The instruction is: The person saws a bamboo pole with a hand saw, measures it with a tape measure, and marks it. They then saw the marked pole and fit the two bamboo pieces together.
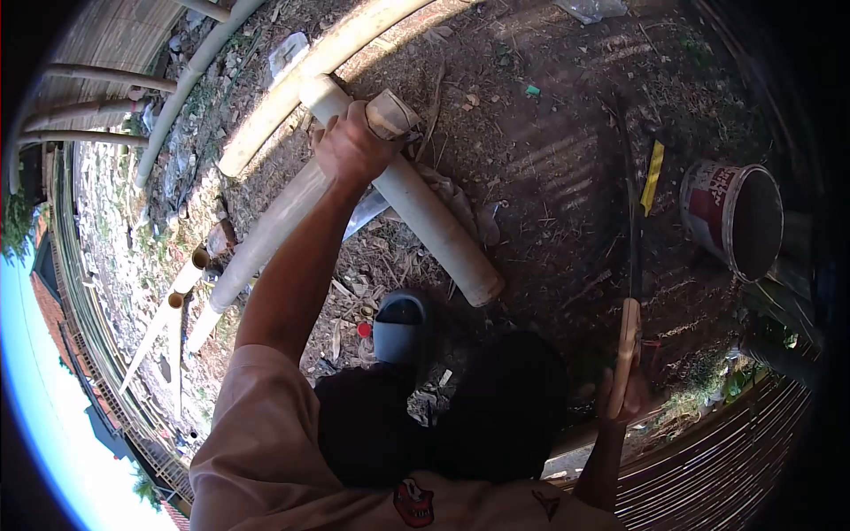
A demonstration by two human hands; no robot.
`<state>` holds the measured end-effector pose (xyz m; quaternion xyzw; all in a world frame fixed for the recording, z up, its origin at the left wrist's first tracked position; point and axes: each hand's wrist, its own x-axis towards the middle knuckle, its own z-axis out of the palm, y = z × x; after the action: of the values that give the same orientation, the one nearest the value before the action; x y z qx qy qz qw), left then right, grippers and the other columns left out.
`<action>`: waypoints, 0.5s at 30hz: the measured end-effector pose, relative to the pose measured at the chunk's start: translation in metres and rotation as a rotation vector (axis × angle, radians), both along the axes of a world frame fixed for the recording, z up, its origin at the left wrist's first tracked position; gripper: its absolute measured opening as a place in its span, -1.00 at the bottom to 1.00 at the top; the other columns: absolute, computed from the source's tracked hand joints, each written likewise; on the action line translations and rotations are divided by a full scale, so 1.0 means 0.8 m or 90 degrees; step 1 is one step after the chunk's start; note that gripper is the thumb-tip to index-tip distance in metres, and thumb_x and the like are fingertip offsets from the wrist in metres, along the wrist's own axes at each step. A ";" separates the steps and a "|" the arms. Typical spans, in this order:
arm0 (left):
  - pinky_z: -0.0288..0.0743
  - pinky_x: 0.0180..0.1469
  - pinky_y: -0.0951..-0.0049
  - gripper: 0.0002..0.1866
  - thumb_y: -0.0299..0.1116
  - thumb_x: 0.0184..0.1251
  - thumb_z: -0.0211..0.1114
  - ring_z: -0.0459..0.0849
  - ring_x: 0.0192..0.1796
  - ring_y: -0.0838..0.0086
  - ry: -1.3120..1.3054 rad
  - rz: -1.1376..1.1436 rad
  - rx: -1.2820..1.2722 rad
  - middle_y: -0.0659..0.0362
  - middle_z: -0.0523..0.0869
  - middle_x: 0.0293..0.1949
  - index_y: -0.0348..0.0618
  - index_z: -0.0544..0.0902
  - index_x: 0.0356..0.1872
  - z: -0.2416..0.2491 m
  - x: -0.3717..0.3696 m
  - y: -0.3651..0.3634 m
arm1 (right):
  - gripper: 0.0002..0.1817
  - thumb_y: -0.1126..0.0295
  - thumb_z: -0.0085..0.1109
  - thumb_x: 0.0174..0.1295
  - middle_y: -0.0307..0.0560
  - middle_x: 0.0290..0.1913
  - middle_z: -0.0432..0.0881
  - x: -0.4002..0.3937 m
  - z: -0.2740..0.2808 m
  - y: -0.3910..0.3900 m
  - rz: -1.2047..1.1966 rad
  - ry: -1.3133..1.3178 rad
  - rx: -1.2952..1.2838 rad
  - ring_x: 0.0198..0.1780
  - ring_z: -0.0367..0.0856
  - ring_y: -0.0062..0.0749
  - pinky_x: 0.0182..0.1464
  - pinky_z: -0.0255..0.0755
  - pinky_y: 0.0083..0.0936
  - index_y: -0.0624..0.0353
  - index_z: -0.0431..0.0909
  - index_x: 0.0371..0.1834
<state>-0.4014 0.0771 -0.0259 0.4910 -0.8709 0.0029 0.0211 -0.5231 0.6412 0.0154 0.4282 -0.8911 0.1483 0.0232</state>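
Note:
My left hand (348,149) is closed round a thick bamboo pole (274,217) near its cut upper end. That pole rests across a shorter bamboo piece (438,232) lying on the ground. On the right, my right hand (625,389) grips the wooden handle of a long tool (629,332). Its dark, narrow blade points away from me, and its far end blurs into the dark soil. The blade and the bamboo are apart.
A white and red bucket (708,208) lies tipped at the right, with a yellow strip (652,177) beside it. More bamboo poles (345,44) lie at the upper left. My sandalled foot (398,341) is below the short piece. Woven bamboo (708,469) stands at the lower right.

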 end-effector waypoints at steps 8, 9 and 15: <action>0.25 0.31 0.00 -0.01 0.17 -0.18 0.72 0.58 0.28 0.18 0.186 -0.025 -0.066 0.09 0.65 0.23 -0.04 0.56 0.34 -0.032 0.022 0.073 | -0.50 0.47 0.43 -0.10 0.24 0.00 0.57 0.013 -0.105 0.013 0.048 -0.107 0.107 0.15 0.55 0.33 0.28 0.45 0.10 0.38 0.57 -0.02; 0.21 0.36 -0.02 0.01 0.16 -0.15 0.71 0.54 0.33 0.16 0.231 -0.039 -0.094 0.08 0.61 0.28 -0.04 0.53 0.38 -0.033 0.022 0.086 | -0.57 0.53 0.36 -0.03 0.23 0.01 0.58 0.012 -0.100 0.001 0.031 -0.119 0.155 0.15 0.55 0.32 0.26 0.45 0.09 0.34 0.58 -0.02; 0.14 0.45 -0.06 0.01 0.09 -0.03 0.67 0.48 0.42 0.12 0.280 -0.035 -0.148 0.08 0.56 0.35 -0.06 0.46 0.48 -0.056 0.025 0.110 | -0.60 0.46 0.36 -0.07 0.22 -0.02 0.59 -0.004 -0.155 0.024 0.101 -0.043 0.232 0.08 0.55 0.27 0.18 0.41 0.07 0.26 0.59 -0.08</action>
<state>-0.3811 0.1647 -0.0708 0.4501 -0.8522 -0.0043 0.2665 -0.5265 0.6604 -0.1084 0.4892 -0.8668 0.0002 -0.0965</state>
